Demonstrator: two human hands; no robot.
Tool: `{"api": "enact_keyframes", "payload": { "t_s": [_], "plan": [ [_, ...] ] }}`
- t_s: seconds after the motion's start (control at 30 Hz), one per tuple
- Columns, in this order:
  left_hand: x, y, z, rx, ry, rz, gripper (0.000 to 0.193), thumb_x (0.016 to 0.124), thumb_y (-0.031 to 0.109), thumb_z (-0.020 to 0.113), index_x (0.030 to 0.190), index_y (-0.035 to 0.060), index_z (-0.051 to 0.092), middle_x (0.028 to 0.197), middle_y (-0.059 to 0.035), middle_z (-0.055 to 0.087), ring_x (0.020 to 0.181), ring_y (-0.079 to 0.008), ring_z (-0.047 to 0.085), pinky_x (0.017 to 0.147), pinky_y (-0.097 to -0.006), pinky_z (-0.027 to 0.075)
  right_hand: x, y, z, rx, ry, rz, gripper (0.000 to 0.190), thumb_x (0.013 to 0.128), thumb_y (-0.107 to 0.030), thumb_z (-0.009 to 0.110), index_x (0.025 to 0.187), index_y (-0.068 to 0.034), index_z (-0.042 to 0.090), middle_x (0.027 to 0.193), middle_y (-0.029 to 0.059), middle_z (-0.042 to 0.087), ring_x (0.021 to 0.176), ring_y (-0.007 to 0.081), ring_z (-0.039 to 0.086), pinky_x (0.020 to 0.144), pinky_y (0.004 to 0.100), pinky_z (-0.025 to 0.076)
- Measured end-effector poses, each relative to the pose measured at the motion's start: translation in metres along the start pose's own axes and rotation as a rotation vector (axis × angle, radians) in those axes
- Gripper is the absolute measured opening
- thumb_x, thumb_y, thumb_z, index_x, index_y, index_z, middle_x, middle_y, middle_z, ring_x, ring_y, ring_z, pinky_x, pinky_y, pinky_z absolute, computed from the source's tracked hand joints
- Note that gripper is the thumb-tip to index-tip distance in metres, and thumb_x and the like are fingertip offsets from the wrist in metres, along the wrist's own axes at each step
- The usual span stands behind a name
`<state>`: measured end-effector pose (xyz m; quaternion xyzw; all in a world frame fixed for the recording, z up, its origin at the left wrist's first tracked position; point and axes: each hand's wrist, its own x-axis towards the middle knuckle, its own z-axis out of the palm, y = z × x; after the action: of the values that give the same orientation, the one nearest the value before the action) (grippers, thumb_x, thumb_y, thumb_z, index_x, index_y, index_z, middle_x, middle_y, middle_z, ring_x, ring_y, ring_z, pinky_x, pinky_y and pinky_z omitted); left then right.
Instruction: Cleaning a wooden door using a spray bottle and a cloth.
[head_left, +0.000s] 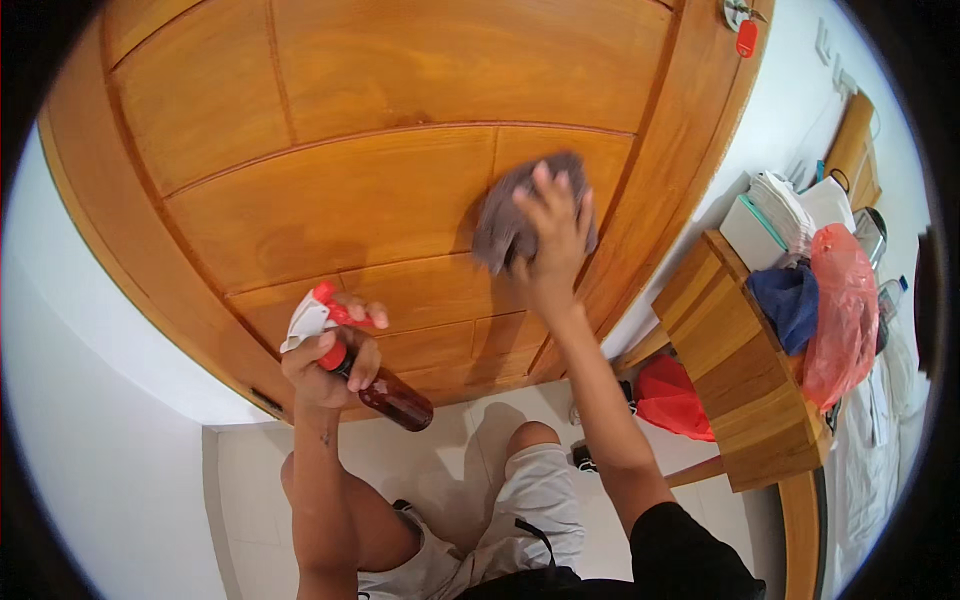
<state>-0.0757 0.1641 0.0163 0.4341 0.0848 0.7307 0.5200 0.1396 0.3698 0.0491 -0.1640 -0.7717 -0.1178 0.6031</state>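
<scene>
My left hand (321, 369) grips a spray bottle (397, 403) by its neck. The bottle is dark reddish-brown with a red and white trigger head, and it tilts with its base to the lower right. Fingers of that hand lie at the red trigger. My right hand (553, 251), slightly blurred, holds a grey-brown cloth (496, 217) against a panelled wooden door (330, 214). The cloth sits bunched under the spread fingers, near the right side of the panels, and covers part of a groove. Both hands are in front of the door.
On the right stands a wooden table (701, 322) bearing a dark blue cloth (786, 300), a red plastic bag (844, 307) and a white box (750, 232). A red bag (671, 397) lies beneath it. A red key tag (746, 39) hangs at the door lock. White wall (97, 330) borders the left.
</scene>
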Motion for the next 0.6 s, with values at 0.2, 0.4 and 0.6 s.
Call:
{"api": "enact_keyframes", "payload": {
  "t_s": [0.2,0.4,0.6],
  "plan": [
    [0.012,-0.024,-0.001,-0.111,-0.068,-0.030,0.040,0.088,0.021,0.058,0.124,0.0028,0.053,0.115,-0.0254,0.057,0.043,-0.0169,0.050,0.043,-0.0295,0.044,0.084,0.000,-0.020,-0.056,0.219,0.035,0.075,0.071,0.015,0.053,0.139,-0.016,0.050,0.157,0.0094,0.036,0.148,0.0305,0.026,0.120,0.0549,0.008],
    [0.027,-0.048,0.003,-0.187,-0.186,-0.130,0.041,0.088,0.024,0.060,0.121,-0.0007,0.054,0.116,-0.0259,0.056,0.045,-0.0172,0.052,0.047,-0.0291,0.044,-0.048,-0.027,0.012,-0.062,-0.118,0.055,0.079,0.072,0.006,0.065,0.141,-0.031,0.054,0.156,0.0030,0.038,0.146,0.0265,0.030,0.120,0.0536,0.011],
    [0.028,-0.057,0.006,-0.196,-0.178,-0.209,0.042,0.087,0.025,0.061,0.119,-0.0011,0.054,0.117,-0.0264,0.056,0.046,-0.0171,0.054,0.047,-0.0286,0.045,-0.054,-0.027,0.015,-0.049,-0.152,0.034,0.075,0.073,-0.001,0.070,0.139,-0.034,0.056,0.155,-0.0008,0.040,0.145,0.0220,0.033,0.119,0.0527,0.012]
  ]
}}
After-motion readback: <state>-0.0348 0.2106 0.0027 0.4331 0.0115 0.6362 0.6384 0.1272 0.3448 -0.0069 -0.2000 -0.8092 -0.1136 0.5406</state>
